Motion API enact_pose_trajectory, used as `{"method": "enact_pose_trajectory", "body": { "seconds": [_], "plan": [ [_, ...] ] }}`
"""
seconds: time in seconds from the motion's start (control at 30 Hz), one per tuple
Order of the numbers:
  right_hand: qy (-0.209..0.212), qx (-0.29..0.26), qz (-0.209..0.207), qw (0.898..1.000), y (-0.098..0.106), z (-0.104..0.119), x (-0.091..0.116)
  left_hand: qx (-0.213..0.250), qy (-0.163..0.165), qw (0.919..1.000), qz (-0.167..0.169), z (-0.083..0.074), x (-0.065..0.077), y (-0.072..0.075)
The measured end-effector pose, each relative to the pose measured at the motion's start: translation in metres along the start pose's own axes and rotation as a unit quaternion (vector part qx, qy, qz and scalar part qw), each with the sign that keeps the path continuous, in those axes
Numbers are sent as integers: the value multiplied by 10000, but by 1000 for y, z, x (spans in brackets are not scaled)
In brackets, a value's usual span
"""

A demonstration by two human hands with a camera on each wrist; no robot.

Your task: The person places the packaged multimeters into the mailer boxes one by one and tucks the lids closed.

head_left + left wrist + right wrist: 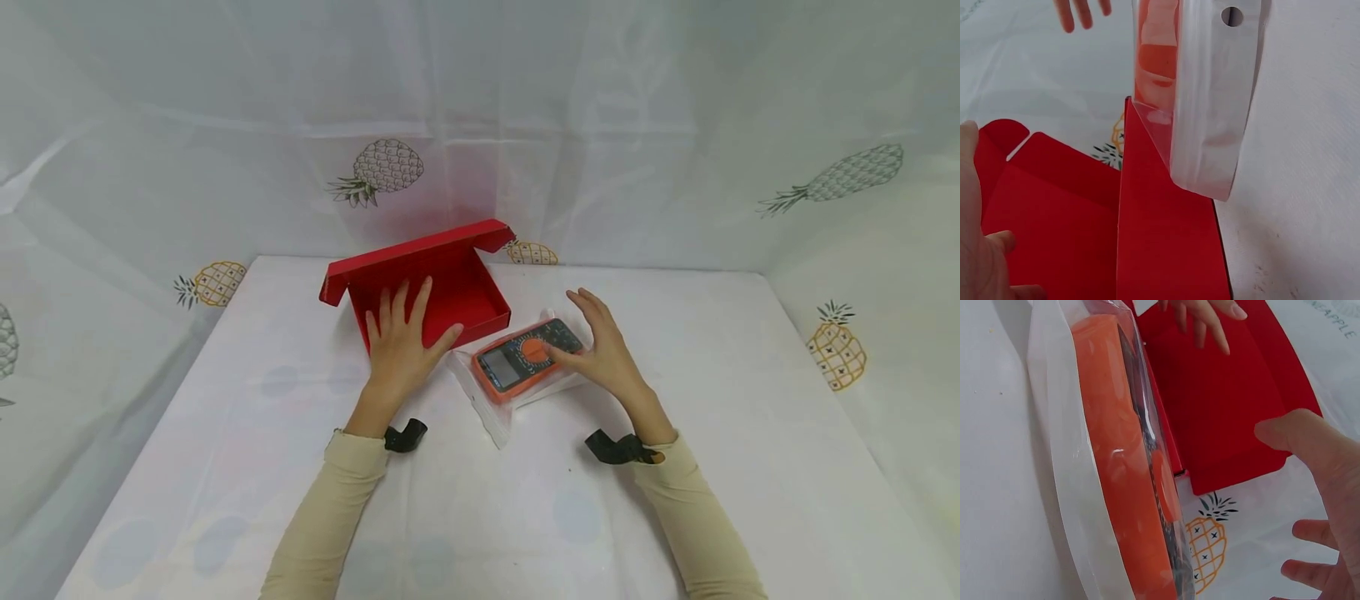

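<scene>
A red cardboard box (491,287) stands with its lid raised at the back of the table. Over its front left part my left hand (397,346) is spread, fingers extended; whether it touches the box I cannot tell. An orange and black multimeter (497,379) in a clear plastic bag (491,421) lies in front of the box, at its right corner. My right hand (603,358) hovers at the multimeter's right end, thumb apart from the fingers, gripping nothing. In the right wrist view the bagged multimeter (1116,462) shows side-on, apart from the thumb (1297,437).
White cloth covers the table (705,375), and a pineapple-print curtain (600,183) hangs behind it. The box's raised lid (420,250) leans back near that curtain. A black wrist strap piece (405,437) juts from the left cuff, another (618,448) from the right.
</scene>
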State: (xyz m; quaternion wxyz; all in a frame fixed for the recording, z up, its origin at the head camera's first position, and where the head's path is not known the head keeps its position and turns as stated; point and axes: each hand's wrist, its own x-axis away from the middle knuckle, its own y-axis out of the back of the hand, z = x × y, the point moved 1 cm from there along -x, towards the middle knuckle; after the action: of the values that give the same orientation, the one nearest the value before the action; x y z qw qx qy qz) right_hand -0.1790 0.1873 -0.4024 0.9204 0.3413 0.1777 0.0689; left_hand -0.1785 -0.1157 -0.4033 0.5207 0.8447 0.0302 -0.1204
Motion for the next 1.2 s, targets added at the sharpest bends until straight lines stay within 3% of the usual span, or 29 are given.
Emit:
{"method": "enact_pose_trajectory", "body": {
  "seconds": [0.33,0.7,1.2],
  "plan": [
    [341,182,-169,9991,1,-6,-2,-21,2,10000,-75,7,5,0],
    [231,184,-61,9995,0,-5,-4,44,73,9999,-91,11,8,1],
    [304,20,189,9994,1,-6,-6,68,240,9987,-441,26,7,5]
  ]
}}
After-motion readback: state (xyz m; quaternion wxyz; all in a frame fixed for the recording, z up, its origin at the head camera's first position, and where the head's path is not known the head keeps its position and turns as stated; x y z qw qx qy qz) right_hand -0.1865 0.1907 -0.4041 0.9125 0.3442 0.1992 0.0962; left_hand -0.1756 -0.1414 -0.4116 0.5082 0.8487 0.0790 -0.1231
